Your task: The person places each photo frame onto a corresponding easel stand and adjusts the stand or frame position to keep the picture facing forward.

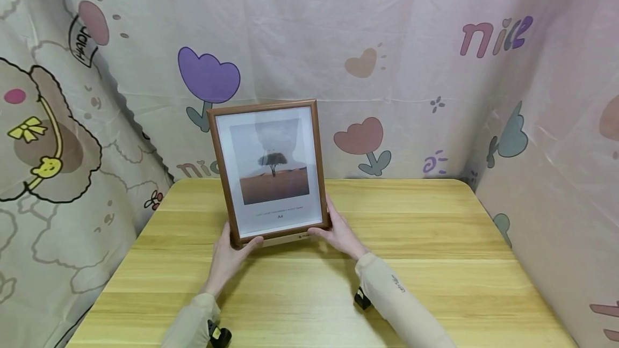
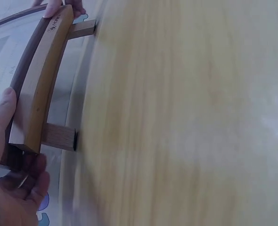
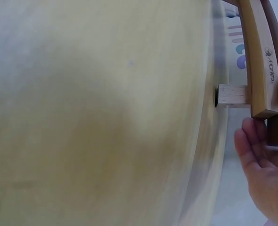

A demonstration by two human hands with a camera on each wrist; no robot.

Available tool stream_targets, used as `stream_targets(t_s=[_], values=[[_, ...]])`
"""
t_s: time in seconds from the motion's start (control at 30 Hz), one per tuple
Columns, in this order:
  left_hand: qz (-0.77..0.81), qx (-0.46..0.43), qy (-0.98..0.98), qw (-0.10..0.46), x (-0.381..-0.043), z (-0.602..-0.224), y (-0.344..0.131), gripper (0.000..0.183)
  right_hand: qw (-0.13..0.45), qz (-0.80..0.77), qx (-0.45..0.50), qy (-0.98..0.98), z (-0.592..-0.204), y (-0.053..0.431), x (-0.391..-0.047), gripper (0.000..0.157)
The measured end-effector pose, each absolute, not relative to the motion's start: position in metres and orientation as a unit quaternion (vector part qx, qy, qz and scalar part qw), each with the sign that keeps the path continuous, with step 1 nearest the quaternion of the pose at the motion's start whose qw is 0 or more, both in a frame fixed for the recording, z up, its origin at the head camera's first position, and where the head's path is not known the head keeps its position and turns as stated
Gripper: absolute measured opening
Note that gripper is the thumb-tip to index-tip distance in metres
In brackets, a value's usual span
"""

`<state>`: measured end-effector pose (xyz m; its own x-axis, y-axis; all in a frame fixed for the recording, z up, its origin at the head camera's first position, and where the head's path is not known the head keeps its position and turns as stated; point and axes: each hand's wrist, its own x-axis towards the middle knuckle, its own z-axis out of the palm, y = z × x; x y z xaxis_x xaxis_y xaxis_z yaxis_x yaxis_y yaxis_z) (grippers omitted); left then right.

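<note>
A brown wooden picture frame [image 1: 274, 162] stands near the middle of the table, tilted a little to the left, with a tree picture behind its clear front. Under its lower edge runs a pale wooden ledge [image 2: 33, 94] with printed lettering; short wooden legs [image 2: 59, 136] stick out from it toward the table. My left hand [image 1: 227, 259] grips the lower left corner, thumb on the front and other fingers curled behind. At the lower right corner my right hand [image 1: 342, 236] holds on the same way, its thumb over the frame's bottom edge.
The wood-grain table [image 1: 425, 262] spreads out on both sides of the frame. A patterned cloth [image 1: 411, 79] with flowers and hearts hangs behind its far edge, and more cloth hangs at the left and right. Small black cameras [image 1: 220, 333] sit at both wrists.
</note>
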<state>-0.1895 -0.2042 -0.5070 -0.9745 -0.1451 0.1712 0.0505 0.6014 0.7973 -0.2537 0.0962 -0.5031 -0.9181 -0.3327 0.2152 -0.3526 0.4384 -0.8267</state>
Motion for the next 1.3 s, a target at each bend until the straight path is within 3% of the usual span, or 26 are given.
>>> stream_targets(t_s=[0.2, 0.63, 1.3], values=[[-0.444, 0.033, -0.89, 0.1, -0.1889, -0.5066, -0.2068, 0.068, -0.015, 0.526, 0.197, -0.827, -0.5024, 0.0957, -0.2531, 0.108], [-0.428, 0.03, -0.896, 0.117, -0.1874, -0.5059, -0.2058, 0.064, -0.026, 0.53, 0.176, -0.829, -0.5025, 0.0943, -0.2508, 0.107], [-0.424, 0.028, -0.897, 0.124, -0.1868, -0.505, -0.2046, 0.074, -0.03, 0.531, 0.173, -0.829, -0.5007, 0.0943, -0.2492, 0.105]])
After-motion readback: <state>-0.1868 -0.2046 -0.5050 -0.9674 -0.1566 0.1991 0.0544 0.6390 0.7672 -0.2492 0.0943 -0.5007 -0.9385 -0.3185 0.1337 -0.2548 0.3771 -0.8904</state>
